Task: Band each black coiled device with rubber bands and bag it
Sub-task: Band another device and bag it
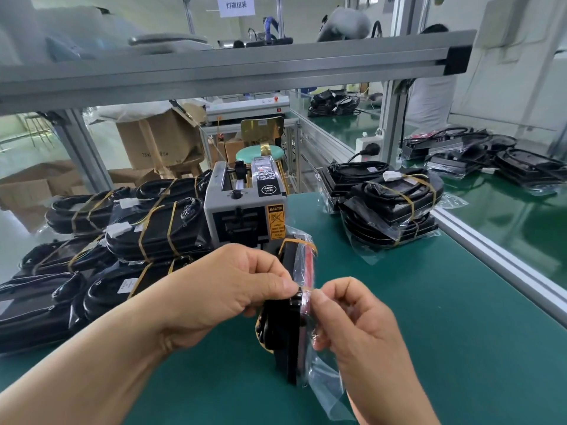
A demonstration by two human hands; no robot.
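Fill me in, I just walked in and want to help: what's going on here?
A person is bagging a black coiled device, already wrapped in rubber bands and standing on edge on the green mat. The left hand and right hand both pinch the clear bag at its top. More banded devices are stacked to the left; bagged ones sit to the right.
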